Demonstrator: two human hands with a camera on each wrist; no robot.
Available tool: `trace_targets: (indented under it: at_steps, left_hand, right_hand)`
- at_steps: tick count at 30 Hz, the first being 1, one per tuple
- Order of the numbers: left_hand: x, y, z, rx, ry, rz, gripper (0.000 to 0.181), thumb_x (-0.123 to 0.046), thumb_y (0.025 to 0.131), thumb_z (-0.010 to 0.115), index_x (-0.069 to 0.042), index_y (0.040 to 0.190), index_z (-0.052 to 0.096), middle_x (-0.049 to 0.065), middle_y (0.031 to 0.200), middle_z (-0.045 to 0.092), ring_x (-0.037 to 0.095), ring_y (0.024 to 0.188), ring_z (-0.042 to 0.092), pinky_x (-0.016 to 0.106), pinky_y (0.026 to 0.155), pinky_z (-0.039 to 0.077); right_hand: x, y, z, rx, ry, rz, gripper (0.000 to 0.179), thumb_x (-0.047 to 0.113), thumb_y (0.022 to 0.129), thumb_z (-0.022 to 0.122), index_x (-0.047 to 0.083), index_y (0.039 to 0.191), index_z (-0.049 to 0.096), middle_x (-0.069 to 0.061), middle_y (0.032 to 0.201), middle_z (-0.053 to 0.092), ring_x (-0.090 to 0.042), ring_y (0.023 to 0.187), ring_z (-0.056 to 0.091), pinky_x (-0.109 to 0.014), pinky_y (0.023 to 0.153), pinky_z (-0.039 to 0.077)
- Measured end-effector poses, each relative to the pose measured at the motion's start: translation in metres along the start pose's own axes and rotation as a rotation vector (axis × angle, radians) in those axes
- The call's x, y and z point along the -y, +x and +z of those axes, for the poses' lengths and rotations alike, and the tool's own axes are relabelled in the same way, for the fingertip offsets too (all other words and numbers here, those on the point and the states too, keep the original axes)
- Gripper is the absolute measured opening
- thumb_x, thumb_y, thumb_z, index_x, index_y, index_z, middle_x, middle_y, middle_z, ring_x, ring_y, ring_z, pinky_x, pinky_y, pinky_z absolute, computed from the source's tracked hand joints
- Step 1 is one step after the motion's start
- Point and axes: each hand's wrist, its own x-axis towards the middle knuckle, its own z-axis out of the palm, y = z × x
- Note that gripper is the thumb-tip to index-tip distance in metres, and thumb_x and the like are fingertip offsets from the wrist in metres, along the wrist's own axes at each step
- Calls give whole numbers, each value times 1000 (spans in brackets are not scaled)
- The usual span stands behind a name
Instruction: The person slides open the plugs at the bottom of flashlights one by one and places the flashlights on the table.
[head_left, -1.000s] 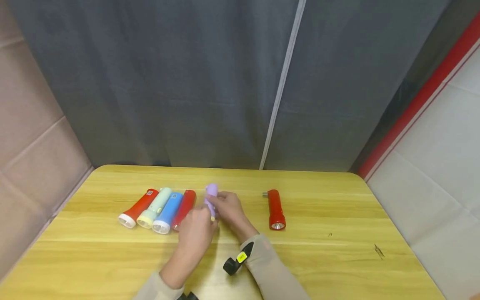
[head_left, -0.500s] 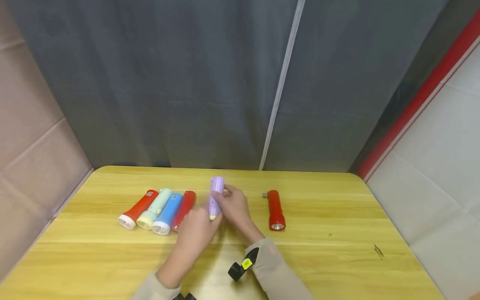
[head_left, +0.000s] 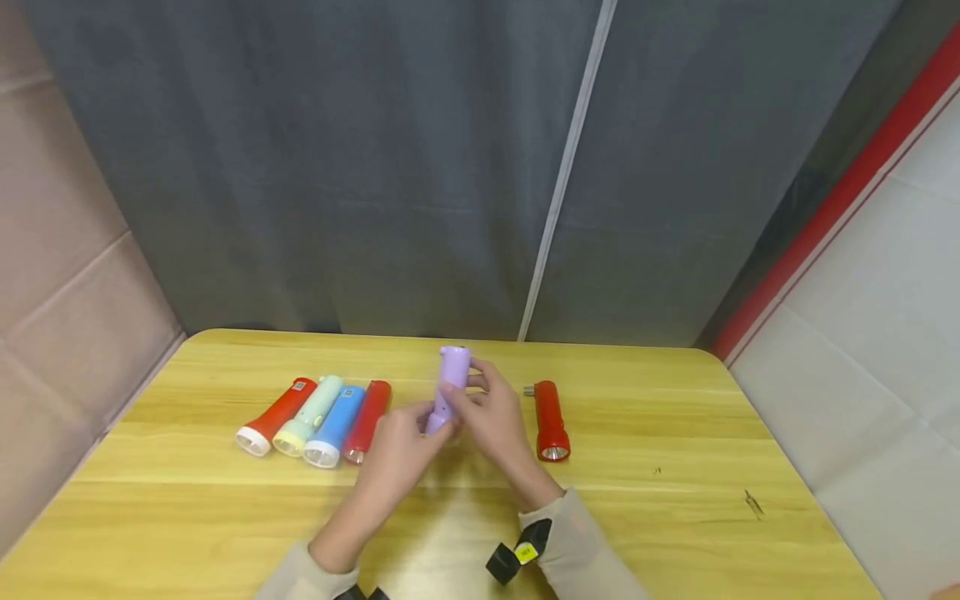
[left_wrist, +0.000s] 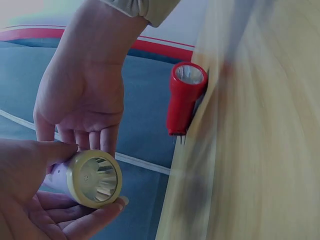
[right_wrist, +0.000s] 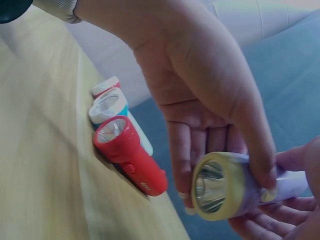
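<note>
A light purple flashlight (head_left: 454, 367) with a cream-yellow lens ring is held in both hands above the middle of the table. My left hand (head_left: 399, 446) grips its lens end, thumb laid along the barrel beside a small yellow switch in the right wrist view. Higher on the barrel, my right hand (head_left: 492, 412) pinches it between thumb and fingers. Both wrist views show the clear lens (left_wrist: 100, 179) and silver reflector facing the cameras.
Left of the hands, a slanted row holds an orange-red flashlight (head_left: 281, 414), a mint one (head_left: 311, 412), a blue one (head_left: 337, 425) and a red one (head_left: 367, 421). Another red flashlight (head_left: 551, 412) with metal prongs lies to the right. A grey curtain (head_left: 375, 167) hangs behind the table.
Both hands have shifted right with the purple flashlight, which has come up and away from the row, showing more of its barrel. The flashlights on the table have stayed put.
</note>
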Motion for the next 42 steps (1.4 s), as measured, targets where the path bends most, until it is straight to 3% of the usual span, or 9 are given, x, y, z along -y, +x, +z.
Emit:
trace_targets:
  at_steps: [9, 17, 27, 34, 39, 42]
  left_hand:
    - [-4, 1, 5, 33, -80, 9, 14, -25, 88, 78, -12, 83, 75, 0, 71, 71, 11, 60, 56, 23, 54, 49]
    - [-10, 0, 16, 104, -161, 53, 23, -30, 91, 75, -10, 103, 77, 8, 97, 79, 10, 77, 70, 19, 64, 57]
    - [-16, 1, 26, 149, -173, 147, 33, -37, 92, 74, -10, 110, 75, 9, 105, 79, 16, 92, 75, 21, 74, 60]
    - [-21, 7, 28, 158, -143, 182, 31, -35, 91, 75, -9, 108, 75, 8, 100, 79, 14, 82, 71, 21, 69, 58]
    - [-28, 11, 27, 206, -157, 154, 33, -37, 91, 74, -10, 110, 73, 6, 98, 78, 11, 75, 67, 22, 65, 57]
    - [-32, 14, 28, 206, -152, 138, 36, -39, 91, 74, -10, 113, 72, 7, 102, 77, 16, 79, 69, 27, 68, 59]
  right_hand:
    - [7, -5, -17, 25, -85, -41, 53, 30, 95, 70, 8, 141, 54, -18, 123, 70, -31, 106, 71, -45, 89, 61]
    - [8, -3, -41, 8, -135, -34, 54, 36, 93, 73, 11, 138, 58, -13, 116, 75, -28, 104, 74, -45, 92, 61]
    - [13, -3, -66, 10, -10, -28, 48, 25, 94, 74, 7, 136, 61, -20, 125, 70, -32, 110, 73, -42, 92, 61]
    - [16, -3, -73, -10, 2, -27, 43, 21, 94, 74, 7, 133, 63, -18, 125, 70, -30, 107, 74, -39, 88, 62]
    - [19, -5, -79, -11, -3, -56, 42, 22, 93, 74, 10, 132, 64, -15, 126, 70, -29, 107, 74, -39, 90, 62]
    - [20, -6, -81, -8, -9, -75, 42, 23, 92, 76, 11, 131, 64, -13, 126, 70, -28, 107, 74, -40, 92, 61]
